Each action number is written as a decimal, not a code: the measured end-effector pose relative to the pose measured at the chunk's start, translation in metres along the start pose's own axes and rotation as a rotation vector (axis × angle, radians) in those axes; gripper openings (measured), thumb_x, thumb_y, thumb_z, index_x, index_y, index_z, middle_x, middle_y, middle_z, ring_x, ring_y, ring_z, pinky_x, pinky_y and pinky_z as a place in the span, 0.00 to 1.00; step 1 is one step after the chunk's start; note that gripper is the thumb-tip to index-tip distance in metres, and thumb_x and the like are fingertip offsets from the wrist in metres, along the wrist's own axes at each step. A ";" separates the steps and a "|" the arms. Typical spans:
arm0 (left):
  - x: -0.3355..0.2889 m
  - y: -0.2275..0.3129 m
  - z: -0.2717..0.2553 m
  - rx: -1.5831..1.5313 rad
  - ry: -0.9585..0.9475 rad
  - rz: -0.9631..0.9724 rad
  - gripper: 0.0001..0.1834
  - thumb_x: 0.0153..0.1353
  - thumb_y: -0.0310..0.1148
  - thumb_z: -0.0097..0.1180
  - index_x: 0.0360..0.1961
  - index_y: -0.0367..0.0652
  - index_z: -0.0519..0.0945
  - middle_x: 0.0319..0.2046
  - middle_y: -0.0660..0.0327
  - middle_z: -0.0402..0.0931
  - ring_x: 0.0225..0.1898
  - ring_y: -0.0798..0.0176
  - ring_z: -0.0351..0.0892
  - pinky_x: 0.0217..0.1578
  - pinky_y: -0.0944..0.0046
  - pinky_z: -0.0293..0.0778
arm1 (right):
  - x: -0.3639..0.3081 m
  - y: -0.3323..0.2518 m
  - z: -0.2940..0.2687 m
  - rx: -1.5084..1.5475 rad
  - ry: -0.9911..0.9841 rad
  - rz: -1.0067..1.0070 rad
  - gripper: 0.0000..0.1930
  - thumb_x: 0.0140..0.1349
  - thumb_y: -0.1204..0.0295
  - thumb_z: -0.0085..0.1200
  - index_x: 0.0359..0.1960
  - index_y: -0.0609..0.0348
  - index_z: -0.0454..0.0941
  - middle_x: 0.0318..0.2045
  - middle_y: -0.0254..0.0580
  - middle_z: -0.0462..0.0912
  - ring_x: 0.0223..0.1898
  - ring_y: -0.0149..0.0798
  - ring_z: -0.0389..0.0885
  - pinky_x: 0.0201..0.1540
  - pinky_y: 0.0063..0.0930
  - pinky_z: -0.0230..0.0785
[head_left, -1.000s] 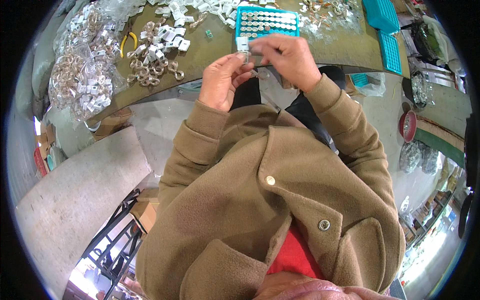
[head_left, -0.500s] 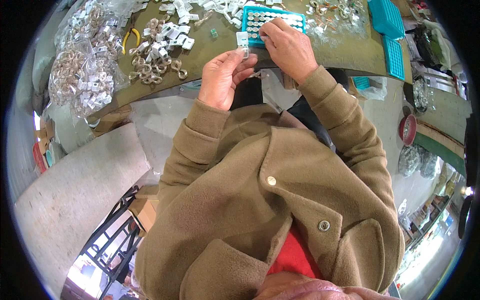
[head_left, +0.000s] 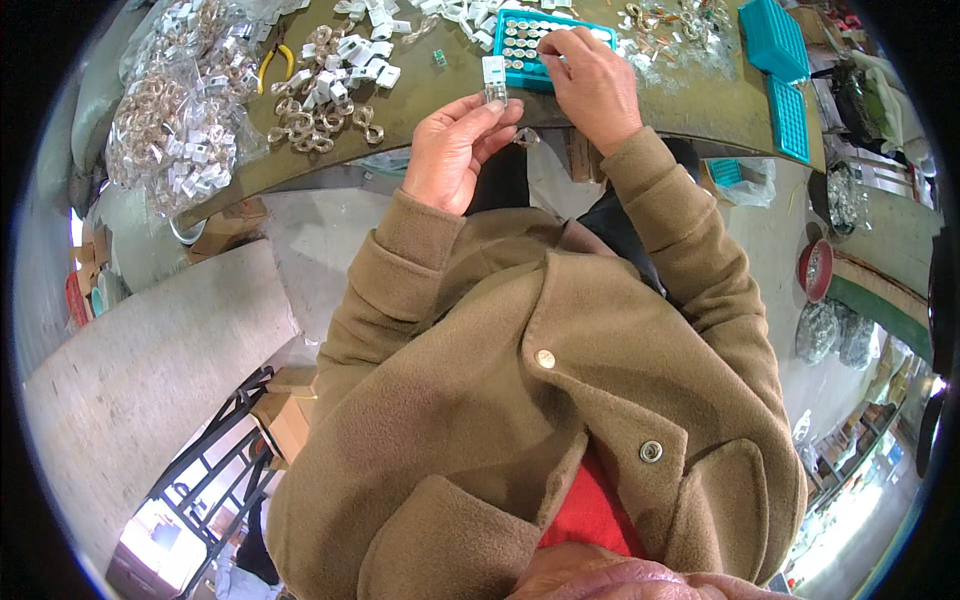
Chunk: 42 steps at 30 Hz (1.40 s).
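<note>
My left hand [head_left: 452, 150] pinches a small white battery case [head_left: 494, 72] upright between thumb and fingers. Its upper part is white and its lower part looks clear. A loop of thin clear wire [head_left: 526, 138] hangs beside those fingertips. My right hand [head_left: 598, 88] is over the teal tray [head_left: 508, 76], which holds rows of round silver button cells [head_left: 516, 42]. Its thumb and index finger are bent together at the tray's cells; whatever lies between them is too small to make out. The hand covers the tray's right part.
White cases with coiled wires [head_left: 350, 70] lie in a heap at left, beside yellow-handled pliers [head_left: 275, 68] and a bulging clear bag of more [head_left: 180, 130]. A small green piece [head_left: 439, 58] lies nearby. Teal trays [head_left: 775, 42] stand at right, near scattered clear scraps [head_left: 670, 45].
My right hand has shifted slightly right and up along the tray. My left hand still holds the battery case, tipped up slightly. The whole view has shifted a little.
</note>
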<state>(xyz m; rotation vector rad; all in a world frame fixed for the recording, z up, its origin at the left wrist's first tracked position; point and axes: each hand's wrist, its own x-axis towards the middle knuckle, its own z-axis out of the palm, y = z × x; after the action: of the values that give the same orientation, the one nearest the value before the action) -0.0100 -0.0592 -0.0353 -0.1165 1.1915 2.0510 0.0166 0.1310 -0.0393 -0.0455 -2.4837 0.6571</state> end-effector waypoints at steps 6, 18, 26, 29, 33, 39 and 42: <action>-0.004 -0.003 0.006 0.007 -0.027 -0.020 0.13 0.63 0.27 0.56 0.48 0.33 0.78 0.40 0.57 0.82 0.39 0.69 0.82 0.40 0.71 0.79 | -0.018 -0.025 -0.019 0.523 -0.055 0.054 0.07 0.55 0.79 0.58 0.36 0.59 0.78 0.30 0.41 0.79 0.31 0.43 0.79 0.34 0.28 0.73; -0.012 -0.013 0.024 0.008 -0.008 0.060 0.14 0.62 0.25 0.58 0.48 0.33 0.79 0.39 0.59 0.81 0.39 0.69 0.81 0.42 0.72 0.78 | -0.029 -0.031 -0.028 0.144 0.079 -0.302 0.08 0.50 0.78 0.57 0.32 0.54 0.78 0.29 0.35 0.79 0.33 0.41 0.79 0.40 0.31 0.68; -0.011 -0.018 0.027 0.193 -0.004 0.263 0.15 0.62 0.24 0.57 0.50 0.30 0.78 0.42 0.55 0.81 0.42 0.66 0.82 0.43 0.71 0.80 | -0.024 -0.025 -0.032 0.641 -0.115 0.161 0.11 0.57 0.77 0.62 0.39 0.60 0.73 0.31 0.35 0.76 0.34 0.27 0.76 0.40 0.21 0.72; -0.011 -0.015 0.025 0.248 -0.017 0.308 0.16 0.63 0.25 0.56 0.51 0.30 0.77 0.41 0.55 0.81 0.41 0.65 0.82 0.42 0.71 0.81 | -0.022 -0.022 -0.027 0.828 -0.158 0.421 0.09 0.61 0.79 0.59 0.42 0.61 0.73 0.33 0.32 0.75 0.38 0.25 0.76 0.40 0.21 0.72; -0.012 -0.014 0.025 0.080 -0.031 0.113 0.15 0.65 0.25 0.53 0.51 0.30 0.76 0.41 0.56 0.81 0.41 0.65 0.83 0.42 0.70 0.82 | -0.024 -0.027 -0.025 1.009 -0.158 0.501 0.12 0.61 0.69 0.60 0.40 0.63 0.75 0.29 0.33 0.76 0.31 0.25 0.75 0.35 0.23 0.71; -0.009 -0.016 0.029 -0.011 -0.084 0.001 0.12 0.66 0.27 0.52 0.48 0.32 0.76 0.42 0.56 0.80 0.41 0.66 0.83 0.41 0.70 0.82 | -0.035 -0.035 -0.022 0.472 -0.145 0.385 0.14 0.66 0.65 0.53 0.27 0.64 0.75 0.18 0.41 0.74 0.22 0.33 0.74 0.26 0.33 0.65; -0.009 -0.016 0.025 -0.093 -0.140 -0.094 0.12 0.67 0.29 0.53 0.47 0.33 0.76 0.41 0.57 0.80 0.40 0.67 0.83 0.41 0.70 0.82 | -0.036 -0.029 -0.024 0.593 -0.195 0.461 0.12 0.66 0.68 0.51 0.28 0.64 0.76 0.21 0.44 0.78 0.23 0.35 0.76 0.27 0.32 0.67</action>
<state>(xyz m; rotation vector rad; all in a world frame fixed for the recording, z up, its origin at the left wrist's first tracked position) 0.0135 -0.0401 -0.0296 -0.0714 0.9877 1.9978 0.0629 0.1102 -0.0277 -0.3476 -2.3650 1.6340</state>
